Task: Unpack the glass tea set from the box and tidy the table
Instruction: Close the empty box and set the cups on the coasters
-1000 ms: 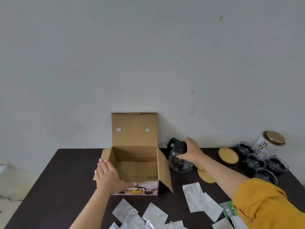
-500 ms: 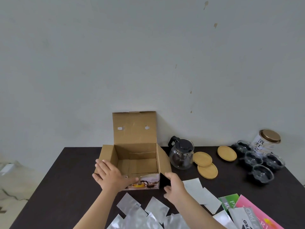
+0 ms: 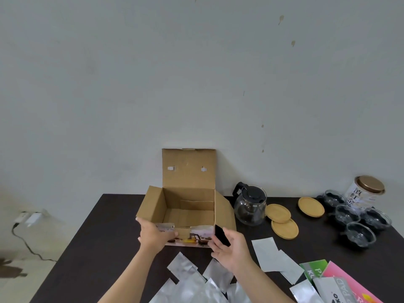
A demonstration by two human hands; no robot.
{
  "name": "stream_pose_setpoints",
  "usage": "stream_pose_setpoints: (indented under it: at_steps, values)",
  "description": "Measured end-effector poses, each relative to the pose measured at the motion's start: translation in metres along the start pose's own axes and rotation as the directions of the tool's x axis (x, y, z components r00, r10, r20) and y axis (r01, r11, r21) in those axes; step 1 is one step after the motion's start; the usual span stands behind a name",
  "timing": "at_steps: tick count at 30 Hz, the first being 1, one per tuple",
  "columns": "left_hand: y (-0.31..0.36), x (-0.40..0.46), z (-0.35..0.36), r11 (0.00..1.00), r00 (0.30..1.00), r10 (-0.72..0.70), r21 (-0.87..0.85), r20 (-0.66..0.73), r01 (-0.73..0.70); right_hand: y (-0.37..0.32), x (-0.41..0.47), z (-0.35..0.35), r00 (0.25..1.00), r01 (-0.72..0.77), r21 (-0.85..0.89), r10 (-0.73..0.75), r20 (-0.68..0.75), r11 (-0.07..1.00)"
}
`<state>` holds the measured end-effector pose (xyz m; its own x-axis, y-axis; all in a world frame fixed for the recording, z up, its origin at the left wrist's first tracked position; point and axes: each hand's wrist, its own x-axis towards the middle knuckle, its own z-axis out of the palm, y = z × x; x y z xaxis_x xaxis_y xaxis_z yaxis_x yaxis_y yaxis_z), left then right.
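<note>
The box (image 3: 188, 206) sits open and looks empty on the dark tabletop (image 3: 105, 228), lid upright toward the wall, long axis left to right. The left hand (image 3: 154, 234) grips its front-left corner; the right hand (image 3: 231, 250), fingers spread, reaches its front-right corner. Gripping both corners evenly should move it clear of the teapot (image 3: 250, 204).

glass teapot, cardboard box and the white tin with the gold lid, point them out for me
glass teapot (image 3: 250, 209): head view, on the clear glass belly.
cardboard box (image 3: 189, 169): head view, on the raised back flap.
white tin (image 3: 358, 196): head view, on its printed side wall.
</note>
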<state>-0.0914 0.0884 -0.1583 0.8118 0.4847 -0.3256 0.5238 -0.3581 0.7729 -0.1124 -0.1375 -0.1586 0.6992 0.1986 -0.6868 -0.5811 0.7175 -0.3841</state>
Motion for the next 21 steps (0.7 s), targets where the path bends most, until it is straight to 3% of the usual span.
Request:
stream_pose_setpoints:
  at_steps: [6, 9, 11, 13, 16, 21]
  values:
    - [-0.003, -0.001, 0.005, 0.991, 0.995, 0.095, -0.095, 0.0, -0.095, 0.009, 0.0, 0.006, 0.998, 0.03, -0.106, -0.024, 0.056, 0.994]
    - [-0.002, -0.013, 0.006, 0.956, 0.962, 0.267, 0.142, -0.06, -0.256, 0.012, 0.0, 0.01, 0.997, 0.072, -0.162, -0.067, 0.041, 0.984]
    - [-0.004, -0.013, 0.007, 0.849, 0.909, 0.415, 0.379, -0.044, -0.369, 0.014, 0.001, 0.011, 0.996, 0.09, -0.192, -0.083, 0.041, 0.977]
    - [-0.006, -0.011, 0.007, 0.716, 0.877, 0.474, 0.547, 0.077, -0.435, 0.015, 0.003, 0.011, 0.995, 0.101, -0.207, -0.095, 0.042, 0.973]
    - [-0.011, -0.007, 0.011, 0.614, 0.871, 0.445, 0.636, 0.21, -0.468, 0.013, 0.005, 0.009, 0.992, 0.128, -0.233, -0.125, 0.031, 0.964]
    - [-0.016, -0.003, 0.012, 0.533, 0.854, 0.46, 0.694, 0.243, -0.484, 0.007, 0.009, 0.004, 0.991, 0.133, -0.146, -0.132, 0.011, 0.98]
